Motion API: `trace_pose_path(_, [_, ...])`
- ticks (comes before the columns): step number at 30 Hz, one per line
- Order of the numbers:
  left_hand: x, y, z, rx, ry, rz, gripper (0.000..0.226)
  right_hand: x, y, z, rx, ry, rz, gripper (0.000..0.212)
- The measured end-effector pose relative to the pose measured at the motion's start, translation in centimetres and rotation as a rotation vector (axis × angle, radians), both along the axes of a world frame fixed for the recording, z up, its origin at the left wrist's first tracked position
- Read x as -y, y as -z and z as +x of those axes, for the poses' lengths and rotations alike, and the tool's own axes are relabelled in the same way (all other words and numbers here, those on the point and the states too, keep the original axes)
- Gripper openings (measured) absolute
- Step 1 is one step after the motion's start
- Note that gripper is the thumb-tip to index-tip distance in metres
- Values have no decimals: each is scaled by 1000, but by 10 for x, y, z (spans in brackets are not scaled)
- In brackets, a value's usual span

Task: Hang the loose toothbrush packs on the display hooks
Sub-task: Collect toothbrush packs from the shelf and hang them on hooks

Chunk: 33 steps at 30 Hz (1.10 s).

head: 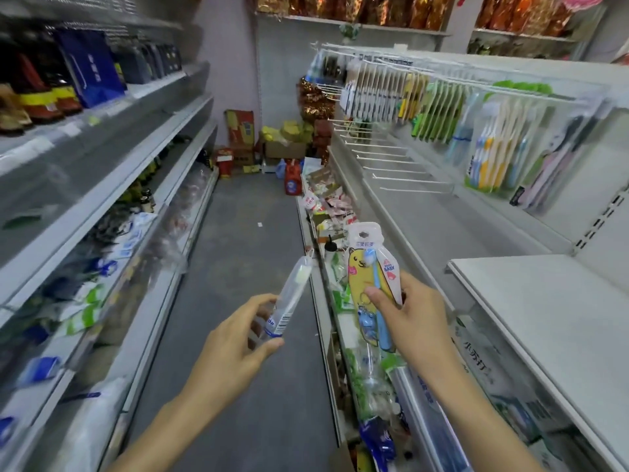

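You are holding two loose toothbrush packs over the aisle, one in each hand. Your right hand (406, 315) is pinching a children's pack (369, 267), thumb on its front: a white card with a yellow cartoon animal, a blue brush and a hang hole on top. Your left hand (238, 338) is gripping the lower end of a clear slim pack (289, 294) showing a barcode and pale bristles, tilted up to the right. Empty display hooks (401, 165) are projecting from the right-hand rack, below rows of hanging packs (490, 144).

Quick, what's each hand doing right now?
Left hand: grips a clear toothbrush pack.
Right hand: grips a yellow baby toothbrush pack.
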State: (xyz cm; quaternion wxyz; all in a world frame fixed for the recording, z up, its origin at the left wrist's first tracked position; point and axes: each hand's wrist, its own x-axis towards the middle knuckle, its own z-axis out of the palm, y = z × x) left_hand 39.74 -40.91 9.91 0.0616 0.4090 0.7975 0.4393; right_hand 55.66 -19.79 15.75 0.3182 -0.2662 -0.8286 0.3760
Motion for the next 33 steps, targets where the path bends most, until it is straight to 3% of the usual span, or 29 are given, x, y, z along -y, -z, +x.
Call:
trace_pose_path(12, [-76,19,-142,112,66,60,55,-58,14,-134,18,21,-62,7])
trace_pose_path(17, [-118,15,-227,136,202,132,45,-77,14,-196,11,149,-39,4])
trace_pose_path(24, [-181,4,-326,277,377,93,39,-94,-3,-260,2,349,-45,21])
trace_pose_path(33, [-284,-26,-371,413,619,87,36,-133,-22,-283,-10,590,41,11])
